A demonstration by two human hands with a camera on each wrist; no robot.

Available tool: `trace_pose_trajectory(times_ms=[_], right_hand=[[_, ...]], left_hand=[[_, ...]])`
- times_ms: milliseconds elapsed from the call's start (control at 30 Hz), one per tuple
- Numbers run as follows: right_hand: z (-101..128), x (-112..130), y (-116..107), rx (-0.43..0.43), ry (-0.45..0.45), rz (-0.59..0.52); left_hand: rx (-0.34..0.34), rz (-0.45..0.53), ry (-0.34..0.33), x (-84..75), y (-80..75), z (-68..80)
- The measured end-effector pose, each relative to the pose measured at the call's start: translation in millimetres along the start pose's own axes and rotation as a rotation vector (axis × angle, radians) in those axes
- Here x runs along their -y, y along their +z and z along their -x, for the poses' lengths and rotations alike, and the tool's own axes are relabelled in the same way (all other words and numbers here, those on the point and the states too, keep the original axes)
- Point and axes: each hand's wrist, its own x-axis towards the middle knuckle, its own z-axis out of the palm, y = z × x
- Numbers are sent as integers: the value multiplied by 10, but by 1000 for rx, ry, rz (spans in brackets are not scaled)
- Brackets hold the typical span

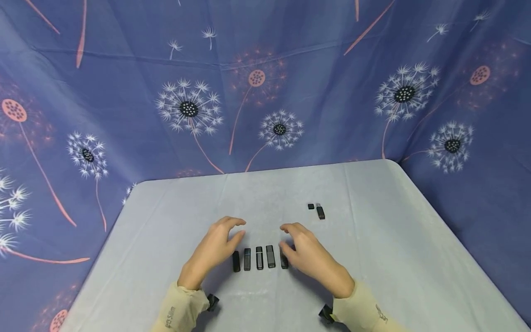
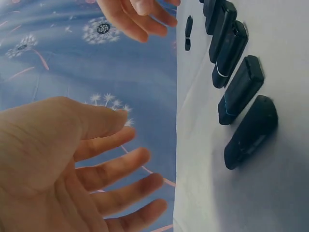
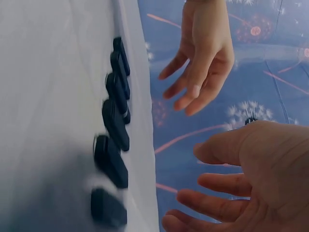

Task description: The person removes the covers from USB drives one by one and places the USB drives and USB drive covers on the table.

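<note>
— What are your hands doing there?

— Both hover over the row of USB sticks (image 1: 259,257) on the grey table cloth (image 1: 386,258). My left hand (image 1: 215,249) is at the row's left end, fingers loose and spread, gripping nothing. My right hand (image 1: 307,251) is at the right end, fingers relaxed too, holding nothing; it hangs over the last stick, so I cannot tell whether it touches it.

— Why the neat line?

— I judge they lie side by side, all pointing away from me, so each is easy to pick singly.

— And that one farther off?

— An uncapped USB stick (image 1: 320,211) lies well beyond the row's right end, its cap (image 1: 311,206) just beside it.
</note>
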Motion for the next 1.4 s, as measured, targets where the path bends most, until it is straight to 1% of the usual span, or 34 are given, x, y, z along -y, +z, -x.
trace_pose_trajectory(times_ms=[133,300,433,600,667,767,933,1067,1200,1300,1400], right_hand=[[-37,96,81,19,-35,-28],[-85,185,147,41,-90,-26],[-114,245,200,74,-117,-8],[-147,302,293,118,-144,2],[-161,318,330,138,-162,4],[-190,330,379,181,-193,16],[-223,322,446,257,-208,54],[-231,333,496,269,-236,81],[-251,374,536,268,-261,80],[-261,410,562,268,-280,89],[-270,448,599,274,-302,94]], left_hand=[[15,-4,-11,44,0,26],[18,-7,-37,112,23,65],[30,-13,-61,163,30,103],[48,-29,-49,230,39,139],[50,-39,-46,258,48,153],[47,-50,-59,298,58,180],[48,-56,-84,346,63,234],[58,-59,-82,366,57,277],[67,-66,-69,375,52,311],[71,-67,-62,372,57,322],[82,-65,-70,365,66,321]])
